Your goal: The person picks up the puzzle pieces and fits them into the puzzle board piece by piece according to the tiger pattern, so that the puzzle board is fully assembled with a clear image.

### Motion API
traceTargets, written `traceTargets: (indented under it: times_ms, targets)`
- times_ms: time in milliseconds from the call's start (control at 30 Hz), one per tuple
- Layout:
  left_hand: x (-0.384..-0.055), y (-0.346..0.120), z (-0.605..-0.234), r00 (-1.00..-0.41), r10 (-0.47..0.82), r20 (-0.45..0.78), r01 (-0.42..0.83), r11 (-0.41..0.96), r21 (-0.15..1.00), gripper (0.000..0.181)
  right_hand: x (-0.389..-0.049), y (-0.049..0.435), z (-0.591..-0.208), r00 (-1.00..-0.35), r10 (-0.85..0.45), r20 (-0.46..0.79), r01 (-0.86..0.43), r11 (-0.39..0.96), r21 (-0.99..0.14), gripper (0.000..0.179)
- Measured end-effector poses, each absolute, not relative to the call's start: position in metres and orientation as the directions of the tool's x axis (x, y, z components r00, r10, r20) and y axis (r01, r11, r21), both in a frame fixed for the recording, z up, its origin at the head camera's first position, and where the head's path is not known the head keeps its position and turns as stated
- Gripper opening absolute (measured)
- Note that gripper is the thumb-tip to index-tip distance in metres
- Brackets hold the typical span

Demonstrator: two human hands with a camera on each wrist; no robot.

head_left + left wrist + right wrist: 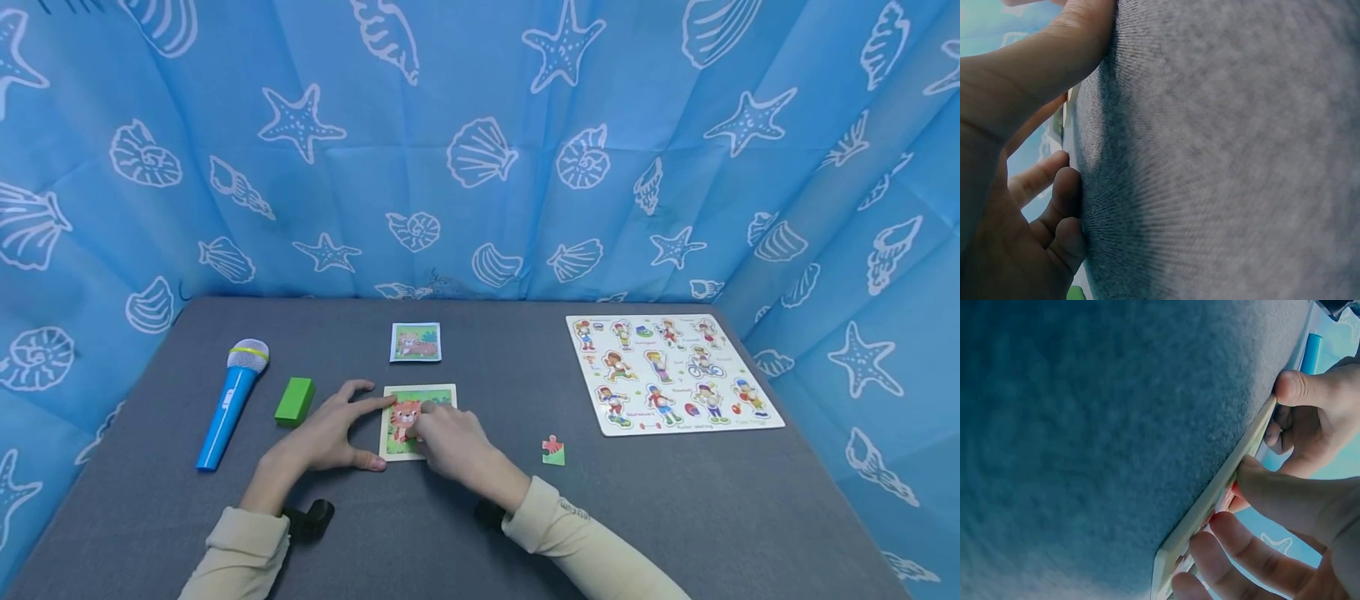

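A small framed tiger jigsaw board (401,457) lies on the dark grey cloth in front of me. My left hand (326,429) rests at its left side, thumb against the lower left corner and straight index finger at the upper left of the frame. Over the right part of the picture, my right hand (461,442) pinches a jigsaw piece between thumb and index finger, low over the board; the hand covers most of it. In the right wrist view a bit of red shows by the thumb (1257,481), and the other fingers hang along the board's edge.
One loose jigsaw piece (554,451) lies to the right. Behind the board is a square tiger picture card (416,342). A green block (295,402) and a blue toy microphone (227,417) lie left; a sports-figure puzzle board (675,375) lies back right. A blue shell-print curtain (480,225) hangs behind.
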State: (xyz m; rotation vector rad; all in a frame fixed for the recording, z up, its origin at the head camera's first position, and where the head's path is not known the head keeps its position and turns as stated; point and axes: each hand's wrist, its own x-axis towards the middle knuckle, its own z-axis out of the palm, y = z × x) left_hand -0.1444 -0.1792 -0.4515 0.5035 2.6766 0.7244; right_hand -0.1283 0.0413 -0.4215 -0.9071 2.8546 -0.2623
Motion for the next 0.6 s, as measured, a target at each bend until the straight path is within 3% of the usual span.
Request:
traceTargets:
  times_ms: [367, 600]
  targets:
    - [-0.144, -0.179, -0.450, -0.888, 0.408, -0.213, 0.246, 0.813, 0.528, 0.095, -0.123, 0.045, -0.419, -0.811, -0.579, -0.083, -0.561, 0.810, -0.169, 0.017]
    - [-0.144, -0.178, -0.450, -0.887, 0.412, -0.210, 0.250, 0.809, 0.532, 0.095, -0.121, 0.058, -0.413, -0.813, -0.580, -0.046, -0.557, 0.800, -0.223, 0.018]
